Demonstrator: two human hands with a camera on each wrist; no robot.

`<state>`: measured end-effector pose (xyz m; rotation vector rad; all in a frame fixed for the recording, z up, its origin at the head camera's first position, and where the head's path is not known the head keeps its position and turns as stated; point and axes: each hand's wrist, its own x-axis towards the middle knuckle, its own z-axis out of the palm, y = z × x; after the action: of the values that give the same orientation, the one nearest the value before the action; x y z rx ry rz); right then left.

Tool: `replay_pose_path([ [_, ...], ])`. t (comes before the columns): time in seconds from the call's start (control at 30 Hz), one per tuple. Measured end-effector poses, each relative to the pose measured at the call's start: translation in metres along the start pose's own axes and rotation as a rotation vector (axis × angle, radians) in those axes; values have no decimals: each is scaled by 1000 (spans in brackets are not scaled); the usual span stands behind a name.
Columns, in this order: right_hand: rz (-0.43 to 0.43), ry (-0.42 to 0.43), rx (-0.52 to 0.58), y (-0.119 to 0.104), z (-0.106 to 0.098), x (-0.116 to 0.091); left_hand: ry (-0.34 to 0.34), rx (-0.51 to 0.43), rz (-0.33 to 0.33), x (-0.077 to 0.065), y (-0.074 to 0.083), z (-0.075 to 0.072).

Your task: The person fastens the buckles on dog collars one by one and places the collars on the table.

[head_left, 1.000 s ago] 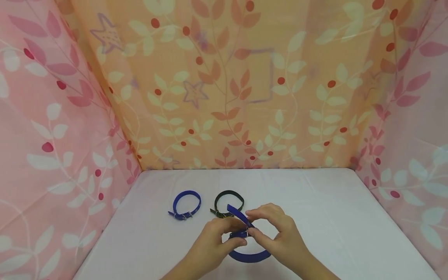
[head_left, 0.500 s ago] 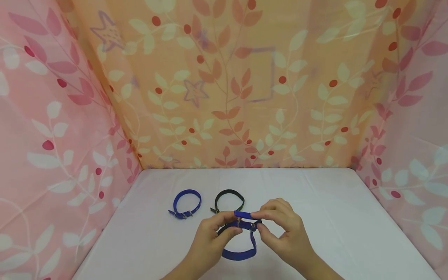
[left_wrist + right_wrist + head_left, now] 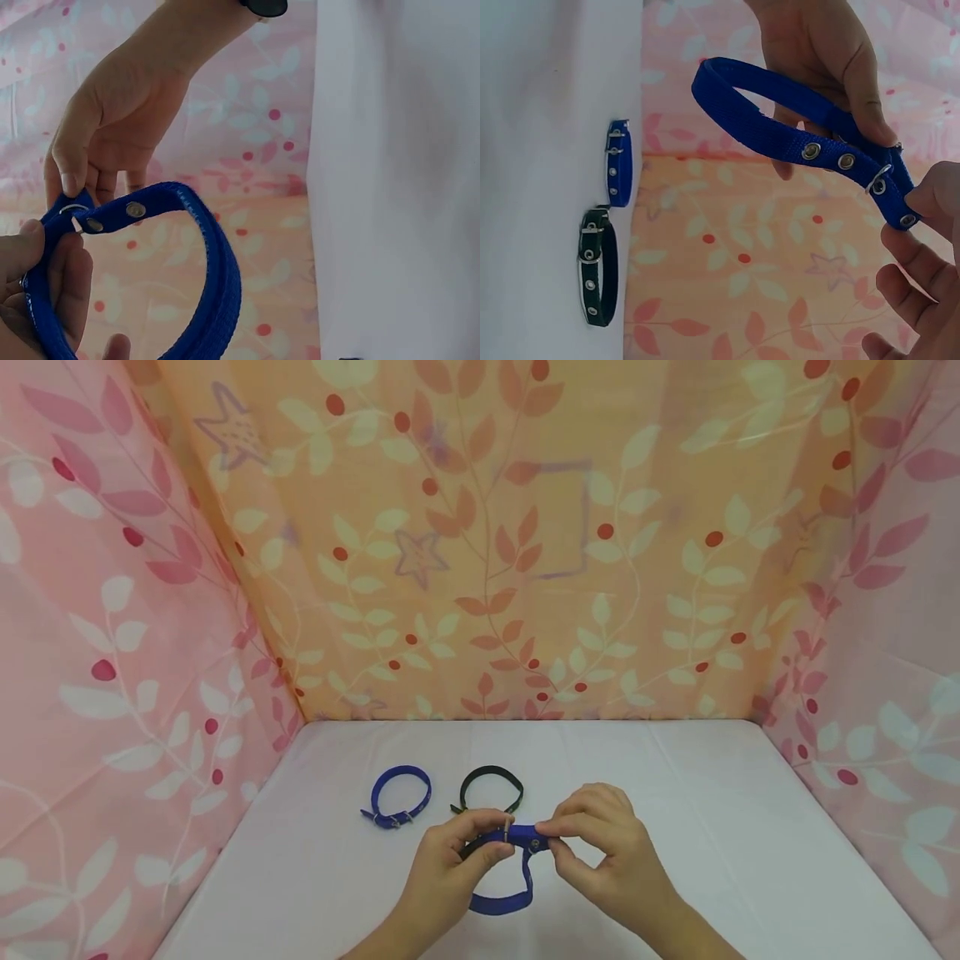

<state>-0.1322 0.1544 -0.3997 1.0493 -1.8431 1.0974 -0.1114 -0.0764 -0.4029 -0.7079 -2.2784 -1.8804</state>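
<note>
Both hands hold a blue pet collar (image 3: 501, 906) with metal eyelets, raised over the table's near half, its loop hanging below the fingers. My left hand (image 3: 453, 856) pinches it at the metal buckle (image 3: 507, 832) between thumb and fingers. At the strap's tip, my right hand (image 3: 607, 843) pinches with thumb and index finger. In the right wrist view, the strap (image 3: 847, 161) passes through a metal ring (image 3: 879, 180), and one eyelet (image 3: 907, 220) shows right at the right thumb. The left wrist view shows the loop (image 3: 221, 277) bent round, with the buckle's pin hidden.
A second blue collar (image 3: 402, 770), fastened in a ring, lies on the white table (image 3: 675, 793) to the left. Beside it is a black collar (image 3: 491, 770), partly behind my left hand. Patterned cloth walls (image 3: 480, 635) enclose the table at the back and sides.
The strap's end stuck up at first, then arched over the buckle, and now lies nearly flat beside it. The right fingers have stayed on it; the loop has shifted slightly left.
</note>
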Motion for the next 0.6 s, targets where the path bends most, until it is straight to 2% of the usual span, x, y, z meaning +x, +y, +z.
replay_pose_path([
  [0.2, -61, -23, 18, 3, -1, 2, -34, 6, -60, 0, 3, -3],
  [0.27, -49, -35, 10, 3, -2, 1, -33, 22, -73, 1, 3, -3],
  [0.37, 20, -67, -17, 1, -3, 0, -37, 58, -94, 2, 4, -5],
  [0.5, 91, -90, -49, -2, -6, 0, -15, 165, -53, 2, 5, -9],
  [0.6, 52, -83, -29, -1, -6, 2, 20, 263, 14, 2, 5, -11],
])
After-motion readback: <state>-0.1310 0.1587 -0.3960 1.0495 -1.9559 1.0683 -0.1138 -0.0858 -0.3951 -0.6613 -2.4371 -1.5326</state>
